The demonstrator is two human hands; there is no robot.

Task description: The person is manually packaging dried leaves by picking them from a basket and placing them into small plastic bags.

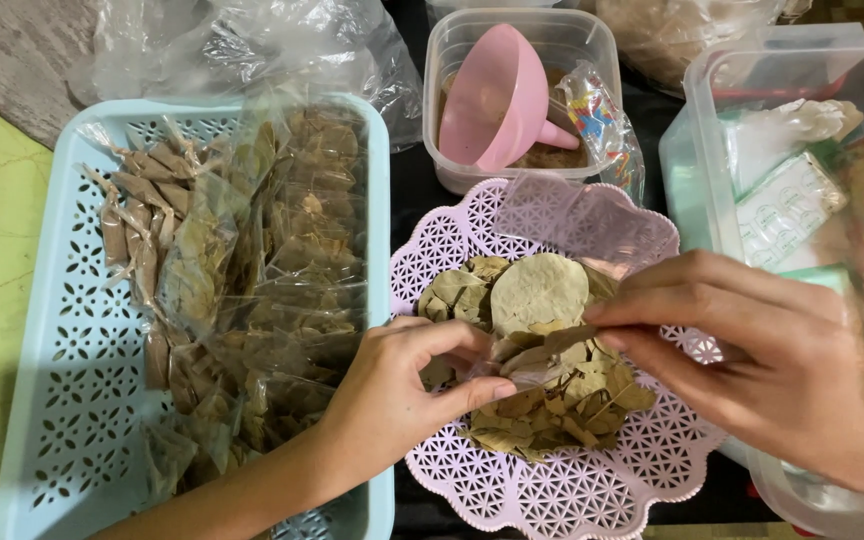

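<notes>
Centrally: pink lattice tray [572, 490], heaped with dried leaves [542, 400]. Left hand [402, 385] pinches a small clear bag [522, 372] over the heap; right hand [752, 350] closes thumb and fingertips on one leaf [552, 345] at its mouth. Left: blue basket [62, 400] of filled packets [292, 290]. Far: clear tub [452, 60] holding pink funnel [497, 100].

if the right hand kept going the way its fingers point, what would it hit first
Pointing left, the right hand would likely first meet the left hand across the dried leaves; depth is hard to judge.
</notes>
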